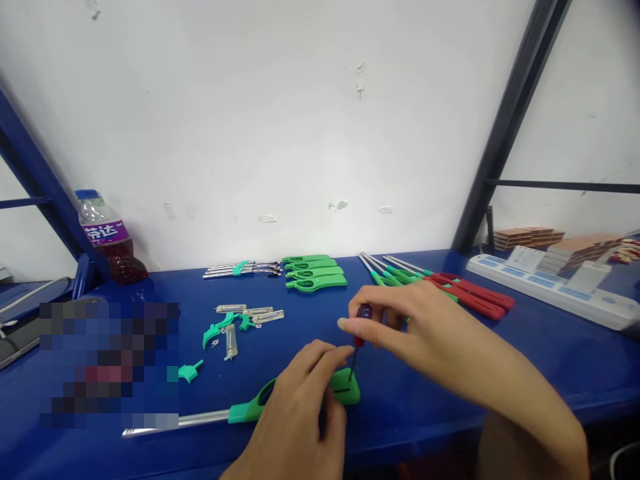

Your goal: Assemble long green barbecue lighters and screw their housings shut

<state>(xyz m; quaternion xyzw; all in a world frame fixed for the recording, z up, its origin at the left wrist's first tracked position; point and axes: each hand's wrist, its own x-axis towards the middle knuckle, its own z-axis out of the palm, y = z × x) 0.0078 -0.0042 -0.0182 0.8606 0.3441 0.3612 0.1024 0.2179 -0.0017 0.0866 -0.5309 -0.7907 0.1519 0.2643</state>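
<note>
A green long-necked lighter (345,385) with a metal tube lies on the blue table near its front edge. Over the handle, my left hand (305,400) presses it down with fingers closed about it. My right hand (400,320) grips a small screwdriver (359,341) by its red and dark handle. The screwdriver stands nearly upright, its tip touching the end of the lighter's handle. Left of my hands lie teal triggers (215,329), a teal part (189,371) and several clear fuel tanks (231,342).
At the back lie metal tubes (240,269), green handle shells (316,283) and several green and red lighters (470,293). A bottle (107,233) stands back left, a white power strip (555,287) at right. Blurred blocks cover the left front.
</note>
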